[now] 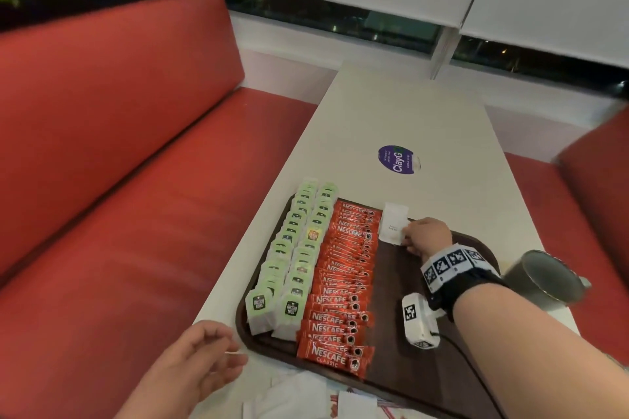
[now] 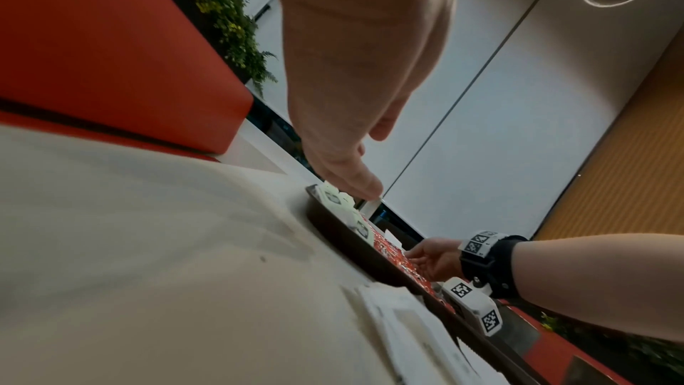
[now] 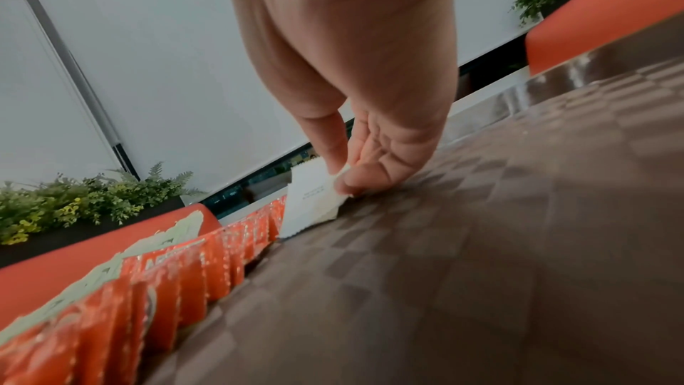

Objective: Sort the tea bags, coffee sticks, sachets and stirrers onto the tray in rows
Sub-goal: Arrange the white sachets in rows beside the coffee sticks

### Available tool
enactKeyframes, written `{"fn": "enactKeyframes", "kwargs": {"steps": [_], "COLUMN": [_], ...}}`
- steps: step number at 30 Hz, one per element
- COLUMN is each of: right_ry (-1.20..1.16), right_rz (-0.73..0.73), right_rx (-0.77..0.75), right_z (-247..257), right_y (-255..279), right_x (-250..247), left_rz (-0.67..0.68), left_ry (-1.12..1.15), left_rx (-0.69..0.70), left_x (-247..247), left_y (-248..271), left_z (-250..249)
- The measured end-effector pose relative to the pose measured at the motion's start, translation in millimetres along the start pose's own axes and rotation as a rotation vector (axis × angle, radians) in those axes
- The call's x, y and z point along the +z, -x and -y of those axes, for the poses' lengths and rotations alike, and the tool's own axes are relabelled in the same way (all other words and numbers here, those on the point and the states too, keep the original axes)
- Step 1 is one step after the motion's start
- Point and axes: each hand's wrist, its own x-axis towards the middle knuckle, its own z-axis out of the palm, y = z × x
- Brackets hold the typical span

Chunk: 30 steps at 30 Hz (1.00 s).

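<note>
A dark brown tray (image 1: 401, 286) lies on the white table. It holds two rows of green tea bags (image 1: 292, 258) and one row of red coffee sticks (image 1: 343, 282). At the tray's far end my right hand (image 1: 406, 236) pinches the corner of a white sachet (image 1: 393, 223) that stands beside the last coffee sticks. The right wrist view shows thumb and forefinger of that hand (image 3: 342, 177) on the sachet (image 3: 311, 201), its lower edge on the tray (image 3: 481, 245). My left hand (image 1: 221, 354) hovers with relaxed fingers over the table's near left corner, apart from the tray.
Loose white sachets (image 1: 299, 395) lie on the table in front of the tray. A grey mug (image 1: 548, 279) stands at the tray's right end. A purple sticker (image 1: 398, 160) marks the table beyond. Red benches (image 1: 136, 180) flank both sides. The tray's right half is bare.
</note>
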Motion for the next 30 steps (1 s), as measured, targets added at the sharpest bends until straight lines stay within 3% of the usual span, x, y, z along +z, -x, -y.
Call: {"fn": "enactKeyframes", "kwargs": {"steps": [6,8,10,13,15,20,22,25,30], "right_ry": [0.024,-0.009,-0.120,-0.077,0.030,0.552,0.758,0.916,1.144], "right_rz": [0.005,-0.053,-0.133,-0.112,-0.027,0.460,0.460,0.343,0.220], "right_rx": [-0.045,-0.080,-0.134,-0.291,-0.382,-0.444,-0.478,-0.452,-0.327], "right_z": [5.2,6.7,7.9,8.5,3.1,-31.4,-47.1,-59.5,-59.0], "right_y": [10.2,24.5,51.6,122.2,177.4,276.7,293.2,305.7,310.4], "right_x": [-6.0,-10.1,-13.4,-17.3,-19.4,-4.1,6.0,16.6,25.4], "left_rz": [-0.058,-0.046,-0.027,0.001,0.029,0.178,0.269,0.364,0.345], "left_ry": [0.011,-0.004,-0.054,-0.182,-0.376,-1.108,-1.299,-1.549,-1.670], "left_rx": [0.047,0.059,0.079,0.081,0.100,0.231,0.268,0.336,0.382], "left_x": [-14.2,-17.4,-17.8,-16.0,-13.1,-1.3,9.2,25.0,37.3], "left_y": [13.6,17.7,20.0,23.1,24.4,25.7,26.5,26.9,25.0], "left_z": [-1.0,-1.3,-2.8,-4.1,-3.4,4.2,12.0,25.4,35.0]}}
